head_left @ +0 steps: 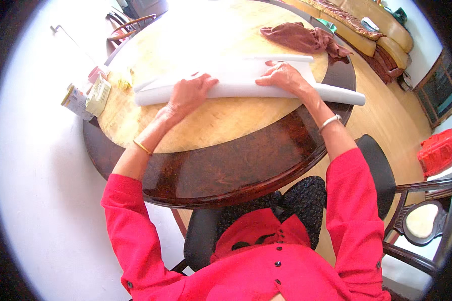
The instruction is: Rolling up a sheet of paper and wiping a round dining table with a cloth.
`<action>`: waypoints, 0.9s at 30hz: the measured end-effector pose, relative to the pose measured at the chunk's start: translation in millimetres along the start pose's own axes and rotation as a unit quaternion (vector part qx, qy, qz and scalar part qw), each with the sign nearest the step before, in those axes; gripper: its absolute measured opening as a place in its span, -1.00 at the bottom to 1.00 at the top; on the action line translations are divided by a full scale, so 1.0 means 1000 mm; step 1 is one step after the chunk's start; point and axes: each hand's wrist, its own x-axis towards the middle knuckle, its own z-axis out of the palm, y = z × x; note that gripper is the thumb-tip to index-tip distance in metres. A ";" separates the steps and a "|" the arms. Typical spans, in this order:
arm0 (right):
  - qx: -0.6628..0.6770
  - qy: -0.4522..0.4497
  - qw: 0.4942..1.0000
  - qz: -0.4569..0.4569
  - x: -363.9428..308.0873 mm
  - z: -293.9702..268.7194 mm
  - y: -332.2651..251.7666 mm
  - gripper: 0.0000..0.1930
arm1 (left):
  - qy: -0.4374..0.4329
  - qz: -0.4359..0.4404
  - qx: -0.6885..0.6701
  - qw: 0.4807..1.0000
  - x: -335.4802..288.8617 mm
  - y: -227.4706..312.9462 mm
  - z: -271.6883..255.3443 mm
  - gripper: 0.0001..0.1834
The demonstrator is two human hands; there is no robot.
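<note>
A long white roll of sheet material point(241, 91) lies across the round table, its right end sticking out over the dark rim. A loose flap of the same white sheet point(236, 74) spreads behind the roll. My left hand point(192, 92) is bent over the roll left of its middle, fingers curled against it. Right of the middle, my right hand point(285, 79) grips the roll and sheet, with thumb and forefinger apart on the white surface. Whether the sheet is paper or plastic I cannot tell.
The table has a pale round top point(211, 125) and a dark glossy rim point(231, 170). A brown cloth point(299, 37) lies at the far right. At the left stand a tin point(77, 103), a tissue pack point(98, 95) and a pink cup point(97, 74). Dark chairs point(374, 170) are nearby.
</note>
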 end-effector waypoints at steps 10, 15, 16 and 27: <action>-0.067 0.265 0.956 0.104 -0.009 0.031 -0.013 -0.64 | -0.030 0.179 0.152 0.972 0.059 -0.030 0.037 -0.73; -0.140 0.297 0.944 0.001 -0.016 0.042 0.001 -0.57 | -0.097 -0.064 -0.010 0.993 0.080 -0.012 0.023 -0.64; -0.185 0.287 0.940 -0.015 -0.014 0.043 0.007 -0.53 | -0.100 -0.072 -0.011 0.992 0.088 -0.016 0.027 -0.60; -0.210 0.081 0.972 0.062 0.023 0.013 0.021 -0.62 | 0.164 0.252 0.085 0.950 0.060 0.018 0.047 -0.50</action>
